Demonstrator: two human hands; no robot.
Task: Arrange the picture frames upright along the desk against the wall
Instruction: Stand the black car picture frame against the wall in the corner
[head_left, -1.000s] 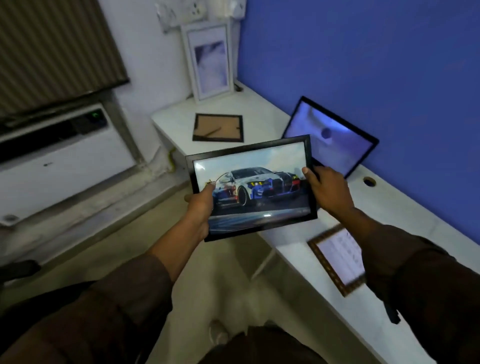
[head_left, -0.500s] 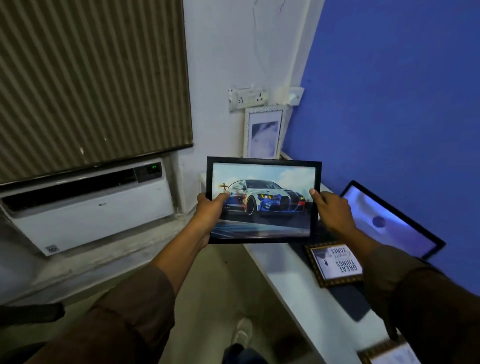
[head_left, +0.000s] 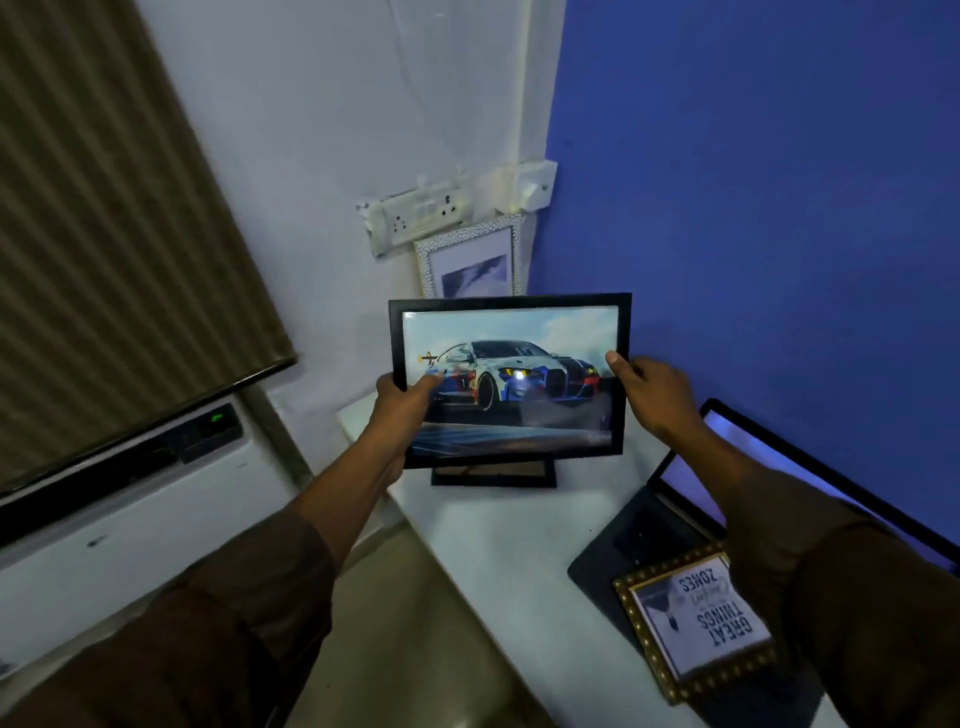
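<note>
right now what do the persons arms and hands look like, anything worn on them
Both arms wear long, loose dark brown sleeves, pushed up so the forearms are bare. The left hand and right hand are bare: no gloves, and no rings, watch or bracelet show in this dim light. The cloth looks plain, with no visible pattern or markings.

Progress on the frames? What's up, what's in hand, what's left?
Done: the white frame stands upright in the corner. In hand: both hands, left and right, hold the car picture above the desk. Left: the dark frame and the gold frame lie flat.
</note>
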